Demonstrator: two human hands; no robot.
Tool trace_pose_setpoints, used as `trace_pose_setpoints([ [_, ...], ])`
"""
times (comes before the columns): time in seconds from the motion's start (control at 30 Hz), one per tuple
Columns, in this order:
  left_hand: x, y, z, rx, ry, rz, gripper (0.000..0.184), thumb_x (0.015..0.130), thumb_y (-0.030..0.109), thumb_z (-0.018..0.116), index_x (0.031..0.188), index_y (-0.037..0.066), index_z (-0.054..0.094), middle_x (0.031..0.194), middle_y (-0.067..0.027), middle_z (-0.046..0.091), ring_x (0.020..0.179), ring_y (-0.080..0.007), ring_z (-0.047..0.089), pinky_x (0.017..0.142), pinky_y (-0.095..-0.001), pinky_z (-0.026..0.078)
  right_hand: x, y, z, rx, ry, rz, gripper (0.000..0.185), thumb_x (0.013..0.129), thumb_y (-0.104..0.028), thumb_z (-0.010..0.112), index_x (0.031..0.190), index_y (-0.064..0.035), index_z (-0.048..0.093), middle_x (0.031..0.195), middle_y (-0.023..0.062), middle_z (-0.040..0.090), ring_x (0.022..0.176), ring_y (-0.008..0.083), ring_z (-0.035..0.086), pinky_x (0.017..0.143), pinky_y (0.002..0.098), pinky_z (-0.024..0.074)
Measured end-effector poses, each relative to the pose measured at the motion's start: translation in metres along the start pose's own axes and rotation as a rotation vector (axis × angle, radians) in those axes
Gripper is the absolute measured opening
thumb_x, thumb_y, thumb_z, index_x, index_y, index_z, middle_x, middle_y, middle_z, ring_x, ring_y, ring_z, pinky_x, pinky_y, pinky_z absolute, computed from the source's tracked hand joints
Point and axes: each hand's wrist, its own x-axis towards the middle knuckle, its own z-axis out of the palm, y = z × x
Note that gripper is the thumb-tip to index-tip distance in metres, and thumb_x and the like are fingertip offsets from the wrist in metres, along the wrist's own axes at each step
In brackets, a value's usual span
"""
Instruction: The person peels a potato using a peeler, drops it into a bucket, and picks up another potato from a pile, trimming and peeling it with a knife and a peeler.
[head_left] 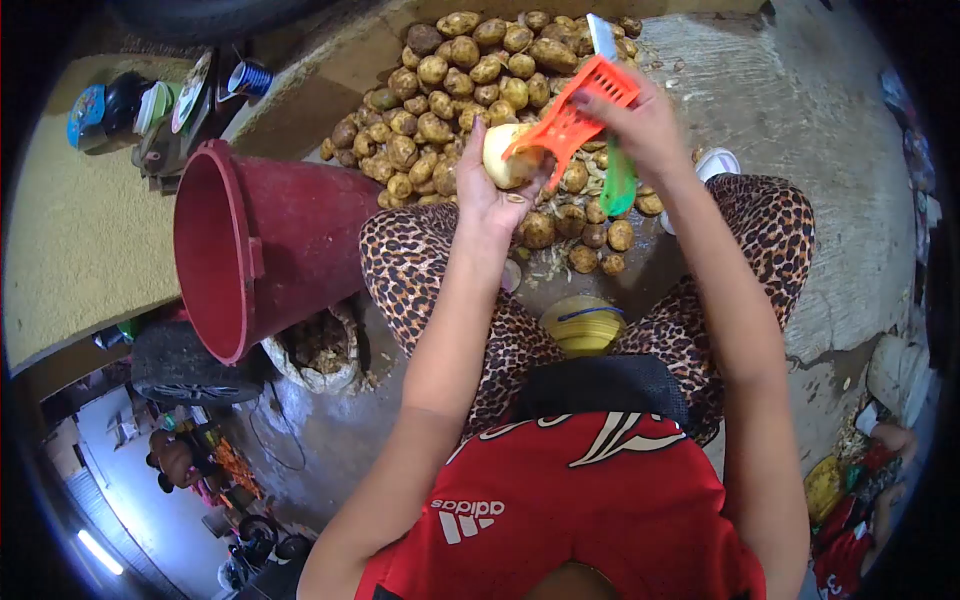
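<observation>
A pale, mostly peeled potato rests in my left hand, whose fingers curl round it. My right hand grips an orange slotted peeler, its forked end against the right side of the potato. Below my right hand hangs a green piece; how it is held is unclear. A blue-white flat piece shows just above the orange tool. Beyond both hands lies a large heap of unpeeled brown potatoes on the floor, with peel strips near its front.
A big red bucket lies tipped at the left, beside a white sack of scraps. A yellow container stands between my knees. At the left are a tire and a ledge. Another person is at lower right.
</observation>
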Motion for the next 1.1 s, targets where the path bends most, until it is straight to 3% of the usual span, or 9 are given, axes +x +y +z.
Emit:
trace_pose_setpoints([
  [0.1,0.0,-0.003,0.0,-0.057,-0.077,-0.02,0.048,0.086,0.043,0.047,0.105,0.0,0.05,0.102,-0.0163,0.057,0.095,-0.0283,0.057,0.08,-0.0438,0.049,-0.01,0.015,0.009,-0.381,-0.103,-0.237,0.023,0.074,-0.013,0.068,0.09,-0.0009,0.058,0.074,0.0023,0.061,0.069,0.0077,0.057,0.064,0.0224,0.0468],
  [0.23,-0.003,-0.008,0.008,-0.018,-0.023,0.13,0.046,0.088,0.041,0.043,0.104,-0.002,0.05,0.1,-0.0159,0.058,0.092,-0.0271,0.059,0.08,-0.0398,0.05,-0.013,0.016,0.013,-0.409,-0.084,-0.25,0.023,0.073,-0.014,0.068,0.088,0.0006,0.059,0.072,0.0022,0.059,0.067,0.0063,0.054,0.06,0.0218,0.0445],
  [0.33,-0.001,-0.005,0.009,-0.045,-0.001,0.092,0.045,0.087,0.041,0.045,0.104,-0.001,0.051,0.095,-0.0153,0.06,0.08,-0.0269,0.062,0.068,-0.0375,0.053,-0.011,0.009,0.014,-0.512,-0.059,-0.339,0.024,0.074,-0.015,0.068,0.09,-0.0003,0.058,0.072,0.0022,0.059,0.066,0.0073,0.056,0.058,0.0222,0.046],
  [0.43,0.0,0.001,-0.002,0.093,-0.195,-0.01,0.039,0.085,0.041,0.049,0.1,0.004,0.052,0.087,-0.013,0.06,0.071,-0.0275,0.061,0.059,-0.0359,0.052,0.01,-0.013,0.0,-0.224,0.143,-0.256,0.027,0.075,-0.017,0.068,0.093,-0.0009,0.057,0.074,0.0023,0.061,0.065,0.0087,0.058,0.057,0.0227,0.0482],
  [0.47,-0.003,-0.003,0.0,0.139,-0.041,0.023,0.037,0.084,0.042,0.051,0.098,0.007,0.051,0.083,-0.0117,0.06,0.064,-0.0273,0.06,0.051,-0.0333,0.05,0.019,-0.02,-0.013,-0.186,0.118,-0.238,0.027,0.076,-0.016,0.067,0.095,-0.0002,0.057,0.077,0.0031,0.061,0.069,0.0094,0.059,0.061,0.0232,0.0487],
  [0.53,-0.005,-0.007,0.001,0.164,-0.041,0.071,0.037,0.084,0.042,0.05,0.098,0.008,0.05,0.084,-0.0122,0.06,0.066,-0.0279,0.06,0.051,-0.0333,0.05,0.033,-0.036,-0.028,-0.105,0.073,-0.21,0.027,0.078,-0.014,0.065,0.098,0.0012,0.056,0.085,0.0048,0.063,0.077,0.0108,0.061,0.069,0.0242,0.0497],
  [0.63,-0.001,-0.01,0.007,0.134,-0.016,0.144,0.035,0.085,0.04,0.049,0.097,0.007,0.05,0.085,-0.0127,0.06,0.069,-0.027,0.061,0.056,-0.0368,0.052,0.006,-0.029,0.0,-0.245,0.033,0.004,0.029,0.074,-0.016,0.069,0.095,0.0,0.057,0.076,0.0035,0.062,0.066,0.01,0.06,0.056,0.0226,0.05],
  [0.97,0.0,-0.009,0.004,0.116,-0.085,0.13,0.029,0.087,0.033,0.048,0.09,0.005,0.054,0.08,-0.0104,0.061,0.069,-0.0228,0.062,0.062,-0.0392,0.055,0.024,-0.027,-0.018,-0.185,-0.012,-0.062,0.027,0.073,-0.019,0.07,0.09,-0.0013,0.058,0.072,0.0024,0.061,0.055,0.0071,0.056,0.047,0.0201,0.0459],
  [1.1,-0.007,-0.008,0.014,0.103,-0.04,0.026,0.027,0.085,0.035,0.049,0.093,0.009,0.052,0.079,-0.0096,0.059,0.066,-0.0254,0.06,0.053,-0.0368,0.052,0.012,-0.004,-0.006,-0.178,-0.03,-0.083,0.027,0.074,-0.018,0.069,0.091,-0.0015,0.058,0.074,0.0036,0.062,0.059,0.0078,0.058,0.048,0.0215,0.0485],
])
